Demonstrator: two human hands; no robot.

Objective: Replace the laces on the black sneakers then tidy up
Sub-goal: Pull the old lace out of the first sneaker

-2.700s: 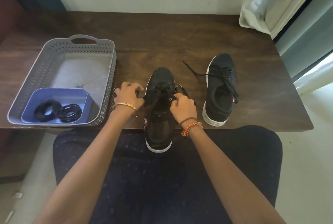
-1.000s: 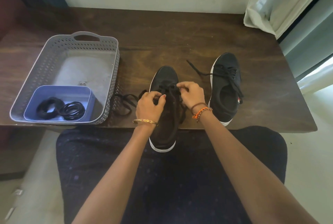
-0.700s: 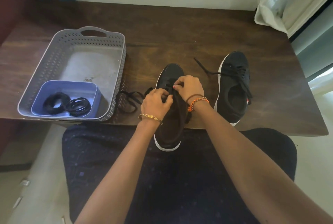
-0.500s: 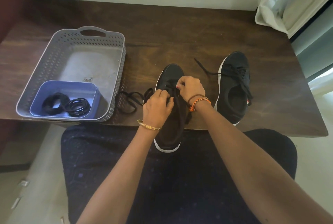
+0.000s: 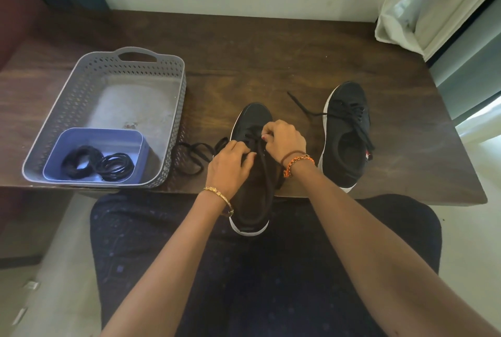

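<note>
Dark table (image 5: 244, 65) bears half-laced black sneaker (image 5: 253, 120).

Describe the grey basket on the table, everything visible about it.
The grey basket looks like plastic: a rectangular tub whose sloping walls are pierced with rows of small diamond holes, with a cut-out handle in its far rim. It sits upright on the dark wooden table, at its left near edge. Its floor is scuffed and pale. In its near end stands a smaller blue tray holding coiled black laces. A loose black lace lies on the table right beside it.
</note>
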